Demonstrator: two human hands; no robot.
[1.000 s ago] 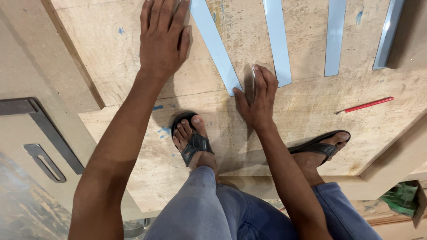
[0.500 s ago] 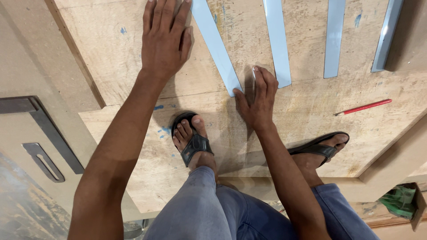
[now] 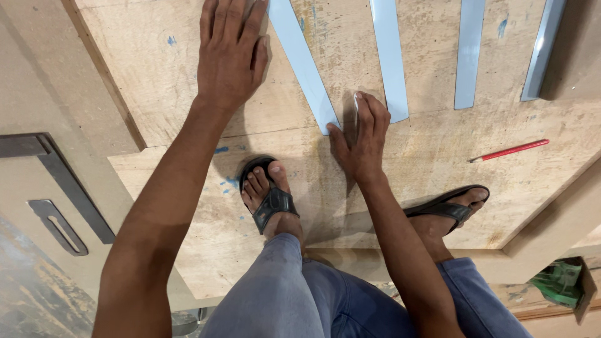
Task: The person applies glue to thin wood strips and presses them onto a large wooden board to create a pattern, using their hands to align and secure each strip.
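My left hand (image 3: pixel 230 53) lies flat, palm down, on a plywood board (image 3: pixel 156 81). Its fingers rest beside a light blue strip (image 3: pixel 300 59) that runs slantwise across the board. My right hand (image 3: pixel 362 141) is at the near end of that strip. Its fingers are closed on a small white piece (image 3: pixel 357 100) that presses on the wood between this strip and a second blue strip (image 3: pixel 389 62). What the white piece is cannot be told.
Two more blue strips (image 3: pixel 469 56) (image 3: pixel 541 50) lie to the right. A red pencil (image 3: pixel 510 150) lies on the board at right. My sandalled feet (image 3: pixel 269 194) (image 3: pixel 447 206) stand on the board. A dark metal square (image 3: pixel 69 181) lies at left, and a green thing (image 3: pixel 557 281) at lower right.
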